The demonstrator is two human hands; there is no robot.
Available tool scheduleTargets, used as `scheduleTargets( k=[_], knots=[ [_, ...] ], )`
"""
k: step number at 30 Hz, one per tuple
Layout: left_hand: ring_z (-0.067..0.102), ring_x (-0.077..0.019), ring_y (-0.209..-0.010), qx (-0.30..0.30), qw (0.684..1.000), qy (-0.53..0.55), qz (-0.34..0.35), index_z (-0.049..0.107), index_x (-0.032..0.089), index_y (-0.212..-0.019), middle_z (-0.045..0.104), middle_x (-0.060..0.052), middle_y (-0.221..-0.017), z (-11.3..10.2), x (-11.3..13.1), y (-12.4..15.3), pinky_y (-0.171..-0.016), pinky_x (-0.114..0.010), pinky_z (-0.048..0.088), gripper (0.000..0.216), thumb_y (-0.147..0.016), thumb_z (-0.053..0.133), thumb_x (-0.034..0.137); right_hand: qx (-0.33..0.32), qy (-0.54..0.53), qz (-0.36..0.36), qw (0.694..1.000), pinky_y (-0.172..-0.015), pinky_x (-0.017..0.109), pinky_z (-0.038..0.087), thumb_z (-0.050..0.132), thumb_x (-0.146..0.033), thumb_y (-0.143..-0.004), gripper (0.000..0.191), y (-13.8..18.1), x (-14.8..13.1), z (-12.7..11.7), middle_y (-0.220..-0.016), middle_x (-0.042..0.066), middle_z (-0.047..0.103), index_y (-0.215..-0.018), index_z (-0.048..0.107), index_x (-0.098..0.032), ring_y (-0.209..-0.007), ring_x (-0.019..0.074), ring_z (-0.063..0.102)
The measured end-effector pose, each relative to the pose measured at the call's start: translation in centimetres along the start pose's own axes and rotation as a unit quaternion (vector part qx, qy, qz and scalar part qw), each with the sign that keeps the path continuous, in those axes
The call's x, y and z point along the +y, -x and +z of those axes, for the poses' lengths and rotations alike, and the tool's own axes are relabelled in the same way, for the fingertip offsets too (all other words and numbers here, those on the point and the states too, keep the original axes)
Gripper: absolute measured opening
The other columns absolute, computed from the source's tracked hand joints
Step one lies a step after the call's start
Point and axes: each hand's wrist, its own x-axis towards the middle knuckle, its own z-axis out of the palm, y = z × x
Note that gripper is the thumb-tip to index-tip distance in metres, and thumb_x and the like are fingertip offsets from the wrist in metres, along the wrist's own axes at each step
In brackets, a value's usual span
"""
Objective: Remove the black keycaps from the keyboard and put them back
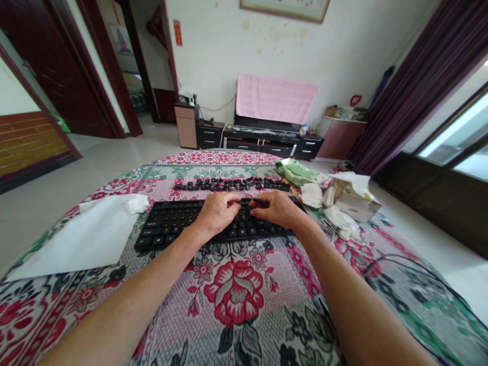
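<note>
A black keyboard [160, 225] lies on the cloth-covered table in front of me, many of its keycaps off on the left and upper parts. My left hand [218, 211] rests over its middle, thumb and fingers drawn together at the keys; whatever is between the fingertips is too small to make out. Just to the right, my right hand [277, 208] is closed on a slim black stick-like tool [260, 202], its tip pointing left toward the left fingertips. Beyond the keyboard, loose black keycaps [232, 184] lie in a long band.
A white paper sheet [87, 244] with a crumpled tissue [137, 204] lies at the left. To the right are a green packet [299, 172], crumpled tissues [343, 222] and an open tissue box [356, 201]. A black cable [404, 257] trails over the flowered tablecloth [236, 295].
</note>
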Motion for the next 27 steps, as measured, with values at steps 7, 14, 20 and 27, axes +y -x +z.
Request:
scheduleTargets(
  k=[7,14,20,27],
  knots=[
    [0.053,-0.0117,-0.065,-0.032,0.992,-0.100,0.076,0.062,0.021,-0.077,0.061,-0.002,-0.071,-0.2,0.2,0.2,-0.063,-0.026,0.041,0.021,-0.069,0.044,0.021,-0.062,-0.006,0.035,0.997,-0.045,0.021,0.029,0.052,-0.028,-0.060,0.024,0.3,1.1,-0.4,-0.056,-0.002,0.055,-0.077,0.064,-0.018,-0.049,0.0084,0.042],
    [0.056,-0.0129,-0.070,-0.071,0.991,-0.090,0.068,0.059,0.027,-0.089,0.063,-0.001,-0.080,-0.1,-0.4,0.7,-0.062,-0.026,0.041,0.027,-0.072,0.038,0.025,-0.069,-0.014,0.049,0.996,-0.044,0.020,0.029,0.053,-0.031,-0.058,0.024,0.1,1.5,0.1,-0.055,-0.002,0.055,-0.076,0.065,-0.019,-0.048,0.0081,0.042],
    [0.055,-0.0117,-0.061,-0.101,0.977,-0.162,0.091,0.055,0.031,-0.095,0.064,0.001,-0.075,-0.5,-0.2,1.1,-0.053,-0.023,0.038,0.032,-0.069,0.038,0.022,-0.071,-0.031,0.071,0.995,-0.040,0.019,0.025,0.052,-0.033,-0.058,0.025,0.3,1.3,0.2,-0.050,-0.003,0.050,-0.073,0.065,-0.017,-0.043,0.0062,0.036],
    [0.052,-0.0107,-0.053,-0.105,0.963,-0.215,0.127,0.056,0.031,-0.093,0.062,0.001,-0.064,-0.2,0.0,1.1,-0.048,-0.021,0.034,0.032,-0.068,0.038,0.022,-0.074,-0.023,0.061,0.995,-0.039,0.019,0.023,0.052,-0.033,-0.058,0.024,0.3,1.5,0.2,-0.048,-0.004,0.045,-0.070,0.064,-0.017,-0.043,0.0060,0.034]
  ],
)
